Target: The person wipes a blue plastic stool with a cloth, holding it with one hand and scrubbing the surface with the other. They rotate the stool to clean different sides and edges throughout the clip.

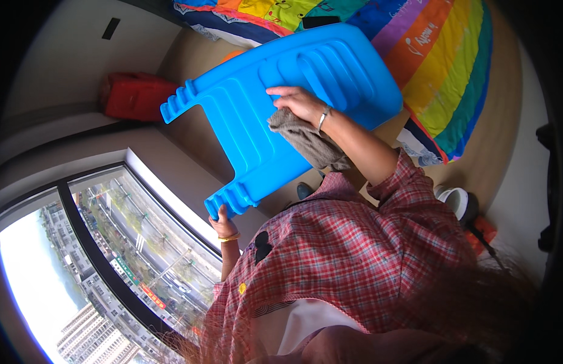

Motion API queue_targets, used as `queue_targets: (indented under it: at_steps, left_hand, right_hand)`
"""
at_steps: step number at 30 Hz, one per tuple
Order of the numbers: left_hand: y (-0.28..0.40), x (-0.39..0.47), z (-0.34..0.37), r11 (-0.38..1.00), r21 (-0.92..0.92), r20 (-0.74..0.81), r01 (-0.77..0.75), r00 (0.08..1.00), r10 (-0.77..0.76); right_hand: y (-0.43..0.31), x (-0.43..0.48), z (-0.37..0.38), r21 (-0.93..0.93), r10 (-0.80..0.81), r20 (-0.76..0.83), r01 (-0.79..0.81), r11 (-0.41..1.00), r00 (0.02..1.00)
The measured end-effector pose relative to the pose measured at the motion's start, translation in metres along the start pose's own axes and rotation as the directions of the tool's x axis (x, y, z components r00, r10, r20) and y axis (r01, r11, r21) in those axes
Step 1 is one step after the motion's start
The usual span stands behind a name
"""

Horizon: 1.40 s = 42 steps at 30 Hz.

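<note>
A large blue molded plastic panel [245, 123] with raised ridges and two notched arms is held up before my body, tilted across the view. My left hand [223, 223] grips the end of its lower notched arm, the thumb over the edge. Over the panel's middle is my right hand [297, 102], fingers pointing left, with a grey-brown cloth [306, 141] hanging beneath its palm and wrist. The cloth lies against the panel's lower edge. Whether the right fingers pinch the cloth is partly hidden.
A rainbow-striped cloth cover [427, 68] spreads behind the panel, with a dark flat object [321, 21] on it. A red case [138, 96] stands by the wall. The window [140, 236] is at lower left, and a white bucket [454, 200] is at right.
</note>
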State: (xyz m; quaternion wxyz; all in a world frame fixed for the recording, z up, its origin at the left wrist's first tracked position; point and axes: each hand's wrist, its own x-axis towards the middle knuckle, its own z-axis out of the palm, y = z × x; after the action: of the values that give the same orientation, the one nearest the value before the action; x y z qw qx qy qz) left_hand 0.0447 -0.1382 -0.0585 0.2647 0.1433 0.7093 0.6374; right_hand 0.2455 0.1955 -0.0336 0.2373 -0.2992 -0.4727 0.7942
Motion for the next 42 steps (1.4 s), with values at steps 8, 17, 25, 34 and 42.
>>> queue_targets:
  at_steps: [8,17,25,34,42]
  left_hand:
    - [0.001,0.000,0.001,0.999,0.012,-0.007,0.030,1.000,-0.030]
    - [-0.001,0.001,-0.002,1.000,0.013,0.005,0.018,1.000,-0.019]
    - [-0.003,0.002,-0.002,1.000,0.022,0.005,0.005,1.000,-0.006]
    - [0.000,0.000,-0.004,0.999,-0.040,0.090,0.030,0.996,-0.026]
    - [-0.003,0.003,-0.005,0.999,0.038,0.073,-0.027,0.997,0.024]
  right_hand:
    - [-0.007,-0.003,-0.002,-0.028,0.091,-0.003,-0.091,0.995,0.996]
    - [0.002,-0.029,-0.006,-0.215,0.095,0.080,-0.076,0.974,0.992]
    - [0.008,-0.044,0.000,-0.336,0.006,0.039,0.007,0.942,0.999]
    - [0.030,-0.027,0.000,-0.259,-0.207,-0.027,0.193,0.946,0.978]
    - [0.017,-0.048,-0.010,-0.485,0.026,0.060,0.007,0.874,0.998]
